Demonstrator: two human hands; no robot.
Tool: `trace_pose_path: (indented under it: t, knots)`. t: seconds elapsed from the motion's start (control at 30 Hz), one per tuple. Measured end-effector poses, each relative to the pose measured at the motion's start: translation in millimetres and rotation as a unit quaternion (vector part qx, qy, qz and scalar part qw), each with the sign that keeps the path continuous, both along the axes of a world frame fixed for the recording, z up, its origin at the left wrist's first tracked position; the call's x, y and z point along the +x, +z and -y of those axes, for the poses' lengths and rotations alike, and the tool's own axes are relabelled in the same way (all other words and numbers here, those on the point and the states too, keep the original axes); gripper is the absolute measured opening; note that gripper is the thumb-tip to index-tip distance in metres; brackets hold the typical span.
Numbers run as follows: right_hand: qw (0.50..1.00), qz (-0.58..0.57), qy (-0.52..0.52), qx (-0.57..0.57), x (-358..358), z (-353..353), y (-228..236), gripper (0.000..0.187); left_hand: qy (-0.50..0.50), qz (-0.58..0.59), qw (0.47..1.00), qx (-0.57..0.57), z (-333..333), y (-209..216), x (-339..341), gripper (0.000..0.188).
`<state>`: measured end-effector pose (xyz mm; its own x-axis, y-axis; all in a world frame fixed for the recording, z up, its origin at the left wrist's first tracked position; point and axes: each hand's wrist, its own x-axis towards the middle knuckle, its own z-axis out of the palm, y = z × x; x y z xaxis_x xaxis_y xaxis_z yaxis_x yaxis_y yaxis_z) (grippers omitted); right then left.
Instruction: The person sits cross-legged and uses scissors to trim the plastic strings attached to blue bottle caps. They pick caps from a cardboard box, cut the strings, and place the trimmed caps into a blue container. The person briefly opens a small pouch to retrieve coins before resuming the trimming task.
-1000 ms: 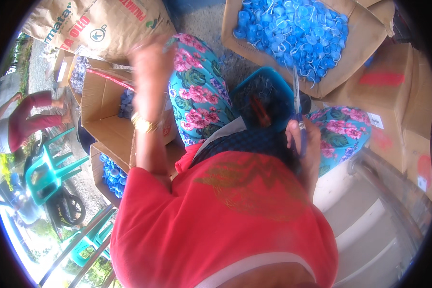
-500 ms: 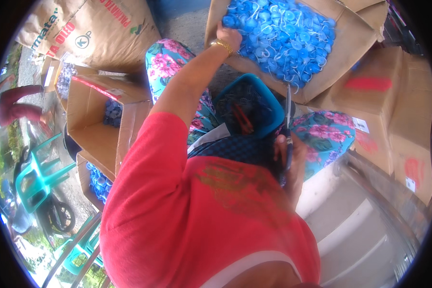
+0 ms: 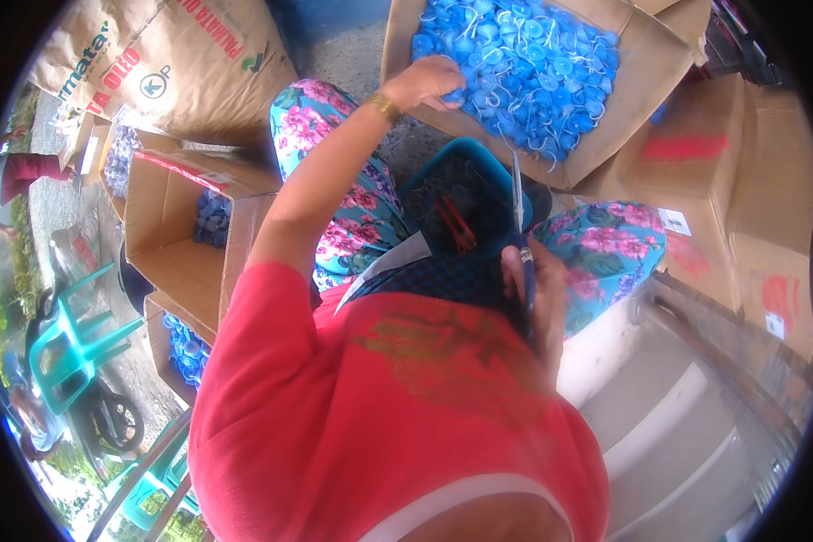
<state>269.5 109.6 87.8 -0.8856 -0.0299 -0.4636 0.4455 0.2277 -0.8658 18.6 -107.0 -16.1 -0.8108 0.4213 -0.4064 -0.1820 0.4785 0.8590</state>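
Observation:
My left hand (image 3: 429, 83) is at the left edge of an open cardboard box (image 3: 402, 41), its fingers pinched on a small blue round piece (image 3: 456, 97). Many similar blue round pieces (image 3: 542, 68) with white strings fill that box. In my right hand (image 3: 546, 285), near my lap, is a pair of scissors (image 3: 518, 194). Its dark handles lie in the hand and its blades point away from me. Between my knees stands a teal plastic tub (image 3: 465, 147). It holds dark tangled stuff and a red-orange tool-like thing (image 3: 454, 226), which I cannot make out exactly.
Open cartons (image 3: 167, 257) with blue pieces stand on the left, below a large brown paper sack (image 3: 181, 72). Closed cartons (image 3: 696, 172) are stacked on the right. Green plastic chairs (image 3: 68, 339) and a wheel (image 3: 117, 420) are at far left, where another person's leg partly shows.
My left hand has lifted from among the blue pieces and drawn back a little toward me with one piece. The scissors have shifted slightly left and nearer me.

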Motion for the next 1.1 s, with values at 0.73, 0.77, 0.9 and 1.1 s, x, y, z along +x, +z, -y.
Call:
trace_pose_path:
  t: [0.73, 0.77, 0.9, 1.1]
  knots:
    - [0.999, -0.006, 0.017, -0.035, 3, 12, -6, 0.044, -0.035, 0.185, 0.891, 0.413, -5, 93, 119, 0.035]
    - [0.999, -0.009, 0.026, -0.027, 2, 13, -2, 0.043, -0.037, 0.188, 0.891, 0.412, -3, 93, 121, 0.036]
    - [0.997, -0.012, 0.006, -0.079, 2, 15, 3, 0.042, -0.031, 0.169, 0.910, 0.377, 5, 97, 125, 0.039]
    - [0.989, -0.028, -0.037, -0.140, -1, 18, 11, 0.036, -0.031, 0.193, 0.905, 0.378, 13, 103, 126, 0.041]
